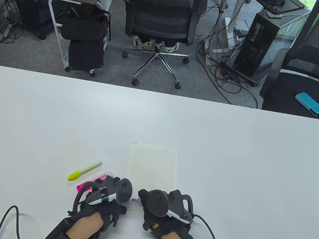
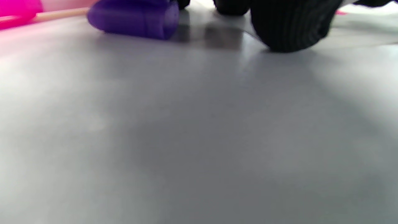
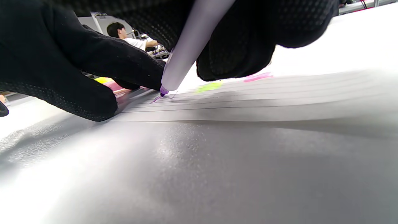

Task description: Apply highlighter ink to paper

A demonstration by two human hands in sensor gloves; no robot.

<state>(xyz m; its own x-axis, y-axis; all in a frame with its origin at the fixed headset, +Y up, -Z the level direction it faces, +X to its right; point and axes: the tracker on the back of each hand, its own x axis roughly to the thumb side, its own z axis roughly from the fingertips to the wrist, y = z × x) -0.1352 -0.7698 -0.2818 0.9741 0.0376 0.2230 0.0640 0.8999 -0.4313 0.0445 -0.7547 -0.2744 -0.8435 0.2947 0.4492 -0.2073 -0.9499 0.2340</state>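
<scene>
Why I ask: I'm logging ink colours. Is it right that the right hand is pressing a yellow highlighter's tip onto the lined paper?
Not yellow. The right wrist view shows the right hand pressing a purple highlighter onto the lined paper; the yellow highlighter lies unused on the table.

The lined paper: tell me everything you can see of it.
The lined paper is a white ruled sheet lying flat on the white table, near its front edge. Its near end is hidden under both hands. The right hand holds a purple highlighter with its tip on the sheet, where a small purple mark shows. Green and pink marks sit farther up.
</scene>
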